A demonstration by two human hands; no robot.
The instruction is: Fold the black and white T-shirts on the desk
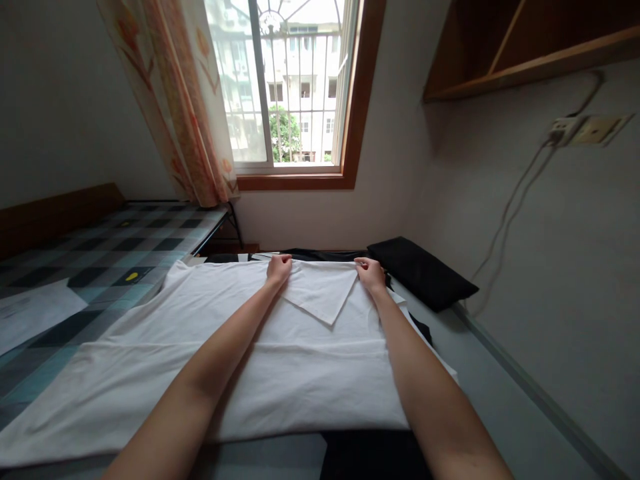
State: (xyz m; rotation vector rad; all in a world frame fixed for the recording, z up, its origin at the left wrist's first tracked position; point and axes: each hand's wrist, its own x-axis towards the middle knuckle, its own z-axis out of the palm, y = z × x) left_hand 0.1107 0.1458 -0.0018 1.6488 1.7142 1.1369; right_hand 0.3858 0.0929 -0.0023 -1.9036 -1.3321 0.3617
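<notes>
A white T-shirt point(320, 383) lies spread across the table in front of me, its near edge hanging toward me. At its far side a sleeve is folded inward into a pointed flap point(323, 293). My left hand point(280, 268) is closed on the shirt's far edge, at the left end of that flap. Farther right, my right hand point(371, 273) pinches the same edge at the flap's other corner. Both arms reach forward over the cloth. The fingertips are partly hidden by the hands themselves.
Left stands a bed with a checked cover point(165, 227) and a paper sheet point(40, 308) on it. A black folded cloth point(423, 273) lies at the right by the wall. Power cords point(515, 190) hang from a socket point(565, 130). A curtain point(175, 100) hangs beside the window point(300, 100).
</notes>
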